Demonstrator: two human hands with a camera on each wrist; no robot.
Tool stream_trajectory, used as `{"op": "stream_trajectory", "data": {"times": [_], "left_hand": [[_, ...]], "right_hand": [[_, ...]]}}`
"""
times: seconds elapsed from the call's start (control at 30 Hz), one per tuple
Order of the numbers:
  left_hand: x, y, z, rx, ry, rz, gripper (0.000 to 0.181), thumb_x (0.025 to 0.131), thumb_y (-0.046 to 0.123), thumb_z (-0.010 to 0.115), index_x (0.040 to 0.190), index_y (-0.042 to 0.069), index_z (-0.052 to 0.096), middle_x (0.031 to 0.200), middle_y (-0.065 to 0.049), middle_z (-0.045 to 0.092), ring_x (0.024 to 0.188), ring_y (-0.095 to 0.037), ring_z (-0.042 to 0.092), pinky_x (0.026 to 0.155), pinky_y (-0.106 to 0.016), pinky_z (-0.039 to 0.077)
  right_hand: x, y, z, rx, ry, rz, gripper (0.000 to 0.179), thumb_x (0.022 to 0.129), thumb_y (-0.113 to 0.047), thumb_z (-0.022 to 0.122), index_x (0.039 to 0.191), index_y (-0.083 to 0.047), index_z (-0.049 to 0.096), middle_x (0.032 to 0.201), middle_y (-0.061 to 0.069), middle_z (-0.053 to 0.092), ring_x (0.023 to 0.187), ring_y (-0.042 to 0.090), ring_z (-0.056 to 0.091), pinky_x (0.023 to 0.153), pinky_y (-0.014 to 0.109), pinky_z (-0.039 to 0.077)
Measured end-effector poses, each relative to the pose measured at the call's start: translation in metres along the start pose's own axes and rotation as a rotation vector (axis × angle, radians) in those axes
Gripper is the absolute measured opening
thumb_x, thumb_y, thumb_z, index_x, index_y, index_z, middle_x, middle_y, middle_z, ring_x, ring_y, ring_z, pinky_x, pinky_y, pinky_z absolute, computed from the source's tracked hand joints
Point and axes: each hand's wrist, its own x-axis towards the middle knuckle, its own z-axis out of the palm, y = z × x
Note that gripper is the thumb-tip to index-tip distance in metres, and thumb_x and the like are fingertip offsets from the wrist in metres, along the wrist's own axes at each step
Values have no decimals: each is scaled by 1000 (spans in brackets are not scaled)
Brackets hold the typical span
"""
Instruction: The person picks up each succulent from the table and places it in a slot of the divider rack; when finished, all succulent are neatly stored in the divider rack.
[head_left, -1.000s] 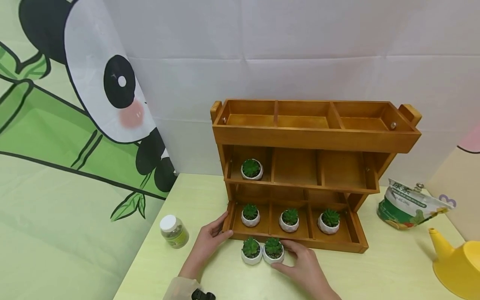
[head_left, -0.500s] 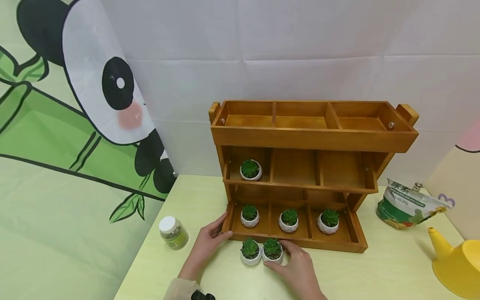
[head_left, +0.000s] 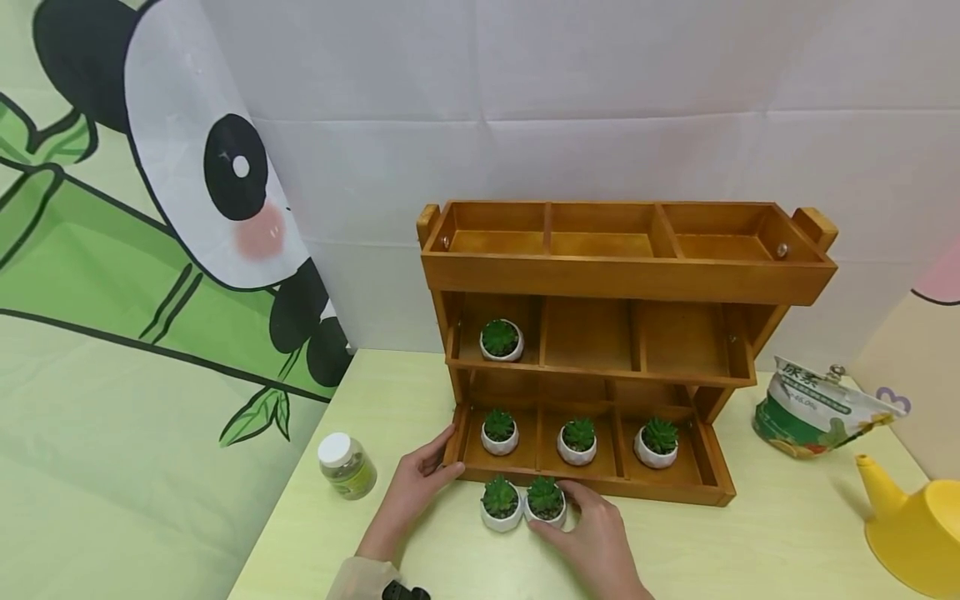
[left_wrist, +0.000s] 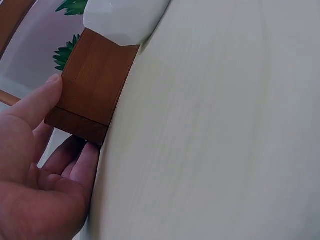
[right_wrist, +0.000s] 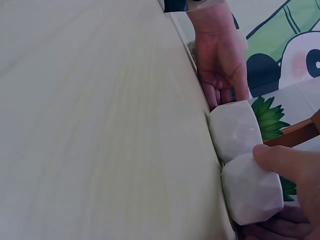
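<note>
My right hand (head_left: 592,533) holds a small potted succulent (head_left: 545,502), thumb at the front of the white faceted pot and fingers behind it. A second potted succulent (head_left: 500,506) stands against it on the left; the right wrist view shows the two pots side by side on the table. My left hand (head_left: 415,477) grips the front left corner of a brown wooden three-tier shelf (head_left: 630,279), its thumb at the front board in the left wrist view. Inside the bottom tier sit three more succulents, one per compartment, and another (head_left: 502,340) occupies the middle tier's left compartment.
On the left stands a clear jar (head_left: 348,467) with a white lid. Right of the shelf are a clipped green and white bag (head_left: 821,412) and a yellow watering can (head_left: 911,529). A white cloth backdrop (head_left: 600,100) hangs behind the shelf.
Over the first half second my right hand shifts slightly left and its thumb moves further across the pot's front. The left hand keeps its place at the shelf corner; the pots stay put.
</note>
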Motion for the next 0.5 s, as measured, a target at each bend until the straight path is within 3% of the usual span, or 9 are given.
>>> {"op": "stream_trajectory", "data": {"times": [0.5], "left_hand": [[1, -1, 0, 1, -6, 3, 64, 96, 12, 78, 154, 23, 55, 159, -2, 47, 146, -29, 42, 115, -43, 40]], "right_hand": [[1, 3, -8, 19, -55, -15, 64, 69, -38, 99, 121, -8, 77, 114, 8, 77, 107, 28, 72, 95, 48, 58]]}}
